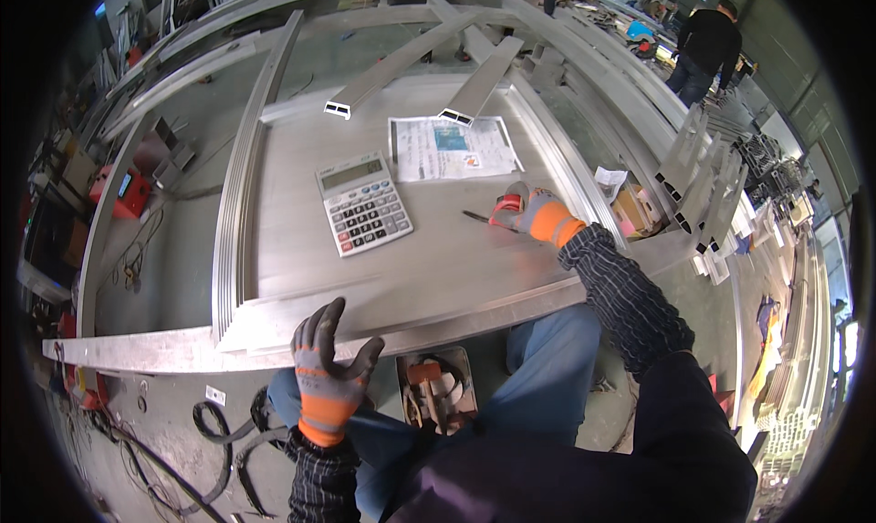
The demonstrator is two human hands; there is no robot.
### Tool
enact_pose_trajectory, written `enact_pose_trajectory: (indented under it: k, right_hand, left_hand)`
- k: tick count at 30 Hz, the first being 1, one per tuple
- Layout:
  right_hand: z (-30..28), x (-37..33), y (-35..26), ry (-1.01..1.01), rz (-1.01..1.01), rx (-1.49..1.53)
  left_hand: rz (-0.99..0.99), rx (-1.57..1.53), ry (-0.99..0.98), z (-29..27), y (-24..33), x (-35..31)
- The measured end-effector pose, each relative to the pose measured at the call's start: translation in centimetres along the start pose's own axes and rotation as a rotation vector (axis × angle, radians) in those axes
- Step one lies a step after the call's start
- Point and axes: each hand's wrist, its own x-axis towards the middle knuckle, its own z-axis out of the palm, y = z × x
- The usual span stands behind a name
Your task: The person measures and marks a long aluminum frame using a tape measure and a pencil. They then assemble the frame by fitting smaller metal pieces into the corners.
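My right hand (543,217), in a grey and orange work glove, is closed over a small rounded red tool (504,210) that looks like a tape measure. It rests low over the metal panel (429,258). A thin dark piece (474,216), perhaps a pen, sticks out to its left. My left hand (330,377), gloved alike, is held in front of the panel's near edge, thumb and fingers apart, with nothing in it. A white calculator (365,203) lies on the panel, left of the middle. Right behind it lies a printed paper sheet (453,149) with handwriting.
Two metal profiles (401,62) (484,83) reach over the panel's far side. Long rails (246,176) frame its left. Below the near edge, between my knees, stands a bin of tools (438,391). Black hose (214,441) lies on the floor; a person (707,48) stands far right.
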Motion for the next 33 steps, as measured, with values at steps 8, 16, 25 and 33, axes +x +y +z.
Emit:
enact_pose_trajectory:
  k: [8,16,25,33]
  right_hand:
    - [-1.9,4.2,1.1,0.212,0.145,0.023]
    - [-5.8,12.5,-2.1,0.218,0.109,-0.028]
    - [-6.4,14.4,-4.2,0.074,0.108,-0.101]
    - [-5.8,4.0,1.9,0.289,-0.243,0.238]
  left_hand:
    - [-0.035,0.048,-0.002,-2.6,-1.9,2.7]
    - [0.106,0.320,-0.369,1.1,-5.1,3.8]
    - [0.180,0.350,-0.448,2.0,-5.7,5.3]
    - [0.164,0.355,-0.508,2.6,-6.2,5.9]
